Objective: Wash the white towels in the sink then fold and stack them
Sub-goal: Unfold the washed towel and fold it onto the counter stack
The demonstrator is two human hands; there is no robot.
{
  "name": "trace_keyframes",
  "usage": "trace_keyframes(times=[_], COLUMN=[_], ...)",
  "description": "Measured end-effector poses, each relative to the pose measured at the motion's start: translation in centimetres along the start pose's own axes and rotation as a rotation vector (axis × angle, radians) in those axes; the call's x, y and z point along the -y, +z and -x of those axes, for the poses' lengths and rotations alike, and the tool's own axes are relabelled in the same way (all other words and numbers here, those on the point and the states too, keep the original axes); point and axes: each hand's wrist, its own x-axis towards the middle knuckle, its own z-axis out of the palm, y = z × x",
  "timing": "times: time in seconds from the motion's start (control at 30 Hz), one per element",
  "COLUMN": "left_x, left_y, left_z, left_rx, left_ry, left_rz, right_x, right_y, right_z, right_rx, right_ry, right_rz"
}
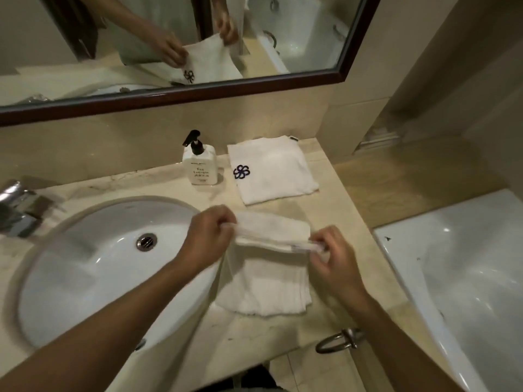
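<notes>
A white towel (266,290) lies half folded on the beige counter, just right of the oval white sink (93,267). My left hand (209,236) pinches the towel's upper left corner. My right hand (334,256) pinches the upper right corner, so the top edge is lifted and stretched between them. Behind it, a folded white towel with a dark blue flower emblem (273,172) lies flat against the back wall.
A white pump bottle (199,162) stands left of the folded towel. A chrome faucet (17,207) sits at the sink's left. A white bathtub (464,278) lies to the right. A metal towel ring (339,339) hangs below the counter (339,199) edge. A mirror (169,52) hangs above.
</notes>
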Motion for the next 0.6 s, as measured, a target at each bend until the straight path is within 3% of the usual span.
trace_keyframes(times=[0.13, 0.33, 0.4, 0.5, 0.6], left_x=[6.3, 7.6, 6.9, 6.1, 5.4], left_y=[2.0, 3.1, 2.6, 2.9, 4.0], left_z=[7.7, 10.3, 9.7, 7.4, 5.2], left_rx=[0.312, 0.361, 0.294, 0.01, 0.11], left_ry=[0.165, 0.256, 0.142, -0.191, -0.597], left_rz=[-0.245, -0.274, -0.114, 0.029, 0.085], right_x=[-4.3, -4.6, -3.8, -1.5, 0.7], right_y=[3.8, 6.0, 6.5, 7.7, 9.4], right_z=[7.9, 10.4, 11.1, 11.8, 11.2], right_rx=[0.214, 0.141, 0.105, -0.056, -0.207], right_ry=[-0.04, 0.069, 0.144, 0.366, 0.873], right_rz=[0.211, 0.325, 0.304, 0.193, -0.026])
